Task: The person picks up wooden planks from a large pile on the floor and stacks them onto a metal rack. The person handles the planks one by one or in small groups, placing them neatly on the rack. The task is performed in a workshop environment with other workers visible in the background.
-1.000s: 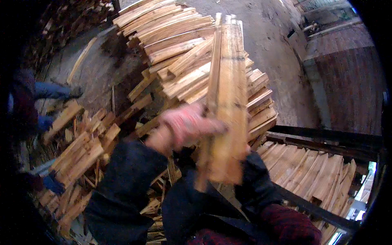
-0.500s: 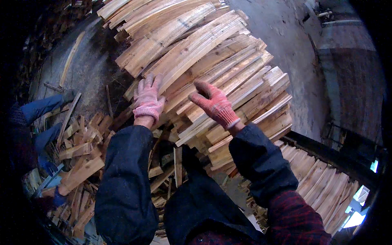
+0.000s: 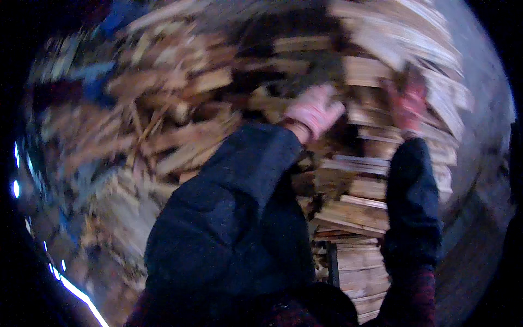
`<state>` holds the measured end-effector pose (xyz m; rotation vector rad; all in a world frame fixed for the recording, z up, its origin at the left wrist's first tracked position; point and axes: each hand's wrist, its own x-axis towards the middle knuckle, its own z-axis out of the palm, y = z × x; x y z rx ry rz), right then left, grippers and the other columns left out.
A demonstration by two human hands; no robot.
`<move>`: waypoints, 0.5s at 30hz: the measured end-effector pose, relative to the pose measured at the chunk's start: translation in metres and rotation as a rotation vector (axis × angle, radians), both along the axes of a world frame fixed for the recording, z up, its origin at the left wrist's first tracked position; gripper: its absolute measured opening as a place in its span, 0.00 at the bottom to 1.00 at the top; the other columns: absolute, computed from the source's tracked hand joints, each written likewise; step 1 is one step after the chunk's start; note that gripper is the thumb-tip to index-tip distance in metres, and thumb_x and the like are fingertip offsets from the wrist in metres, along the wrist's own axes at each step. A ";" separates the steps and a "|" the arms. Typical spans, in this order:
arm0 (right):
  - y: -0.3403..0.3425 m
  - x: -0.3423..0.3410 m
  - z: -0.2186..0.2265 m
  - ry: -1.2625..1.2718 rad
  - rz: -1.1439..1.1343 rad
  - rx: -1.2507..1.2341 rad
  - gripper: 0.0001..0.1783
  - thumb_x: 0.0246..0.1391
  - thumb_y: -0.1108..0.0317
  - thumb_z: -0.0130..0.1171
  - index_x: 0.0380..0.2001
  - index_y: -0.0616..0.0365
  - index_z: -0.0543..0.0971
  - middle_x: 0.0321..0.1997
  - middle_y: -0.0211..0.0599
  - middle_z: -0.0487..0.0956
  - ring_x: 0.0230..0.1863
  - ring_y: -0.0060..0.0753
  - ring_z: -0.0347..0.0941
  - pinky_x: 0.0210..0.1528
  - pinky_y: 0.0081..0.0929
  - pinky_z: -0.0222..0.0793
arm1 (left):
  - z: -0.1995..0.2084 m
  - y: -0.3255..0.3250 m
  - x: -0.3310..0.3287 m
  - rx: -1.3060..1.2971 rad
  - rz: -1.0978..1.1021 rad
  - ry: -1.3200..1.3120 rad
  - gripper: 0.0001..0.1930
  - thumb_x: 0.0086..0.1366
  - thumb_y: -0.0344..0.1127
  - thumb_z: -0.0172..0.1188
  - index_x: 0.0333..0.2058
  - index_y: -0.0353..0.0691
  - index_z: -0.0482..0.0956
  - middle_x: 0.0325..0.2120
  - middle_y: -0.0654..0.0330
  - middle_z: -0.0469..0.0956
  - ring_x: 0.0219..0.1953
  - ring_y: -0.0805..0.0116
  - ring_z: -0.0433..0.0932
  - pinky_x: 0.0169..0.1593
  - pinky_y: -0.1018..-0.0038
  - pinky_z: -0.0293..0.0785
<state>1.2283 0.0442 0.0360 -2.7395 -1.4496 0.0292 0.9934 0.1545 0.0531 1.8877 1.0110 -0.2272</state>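
My left hand (image 3: 318,110), in a pink knit glove, is held out with its fingers extended, close to the end faces of a stack of wooden boards (image 3: 366,111). Nothing shows in it. Over the stack is my right hand (image 3: 407,101), in a redder glove with dark fingertips. Its fingers look spread, though motion smears them, and I see no board in its grip. Whether either hand touches the wood I cannot tell.
A loose heap of split wood pieces (image 3: 180,139) spreads to the left. A blurred blue shape (image 3: 98,92) lies among it at the far left. More neatly stacked boards (image 3: 362,275) run toward me at the lower right. Grey floor (image 3: 485,82) lies beyond the stack.
The view has swung left, so the loose heap fills more of it and the stack sits to the right. Both hands remain stretched out, and the picture is now blurred.
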 end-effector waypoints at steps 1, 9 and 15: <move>-0.006 0.015 0.001 -0.176 -0.009 -0.080 0.46 0.52 0.37 0.51 0.66 0.54 0.53 0.68 0.48 0.55 0.69 0.52 0.46 0.69 0.42 0.40 | -0.006 -0.019 -0.024 -0.042 0.007 -0.095 0.26 0.56 0.51 0.54 0.46 0.37 0.74 0.43 0.44 0.75 0.47 0.44 0.73 0.51 0.59 0.69; 0.009 -0.096 0.004 0.241 0.373 0.259 0.37 0.48 0.59 0.64 0.60 0.57 0.63 0.62 0.46 0.65 0.64 0.47 0.58 0.65 0.38 0.53 | -0.012 -0.128 -0.303 -0.460 0.454 0.158 0.25 0.60 0.51 0.53 0.48 0.37 0.73 0.47 0.47 0.75 0.51 0.49 0.72 0.52 0.65 0.67; 0.087 -0.361 -0.050 0.488 0.654 -0.274 0.47 0.42 0.43 0.63 0.62 0.55 0.60 0.59 0.48 0.67 0.63 0.54 0.58 0.63 0.42 0.58 | -0.001 -0.136 -0.397 -0.669 0.886 0.191 0.24 0.62 0.50 0.54 0.48 0.36 0.73 0.48 0.48 0.74 0.53 0.57 0.71 0.54 0.71 0.66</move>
